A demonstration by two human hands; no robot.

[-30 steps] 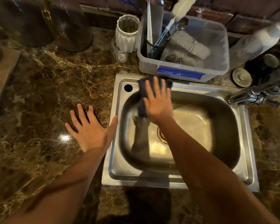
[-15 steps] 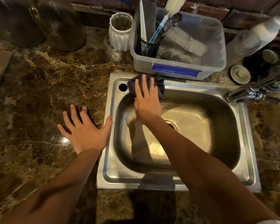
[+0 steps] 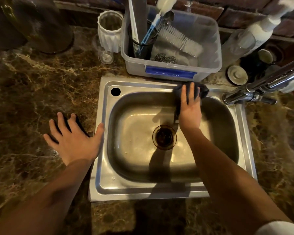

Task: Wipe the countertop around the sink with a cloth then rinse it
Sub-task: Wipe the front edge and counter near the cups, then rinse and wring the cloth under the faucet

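Wiping the back rim of the sink (image 3: 143, 86) with a dark cloth (image 3: 203, 90).

Pressed flat beneath the right hand (image 3: 190, 107), fingers (image 3: 192, 89) straight and slightly spread, pinching nothing; draped over the rim and down the basin wall, just in front of the plastic tub (image 3: 170, 72). Probably headed rightward next, toward the tap (image 3: 255, 92), nearer this hand. Braced with the left hand (image 3: 73, 138), splayed on the tabletop (image 3: 41, 85).

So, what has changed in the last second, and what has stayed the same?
The right hand slid the dark cloth rightward along the back rim of the sink, toward the faucet, pressing it flat. The left hand stayed flat on the marble countertop beside the sink.
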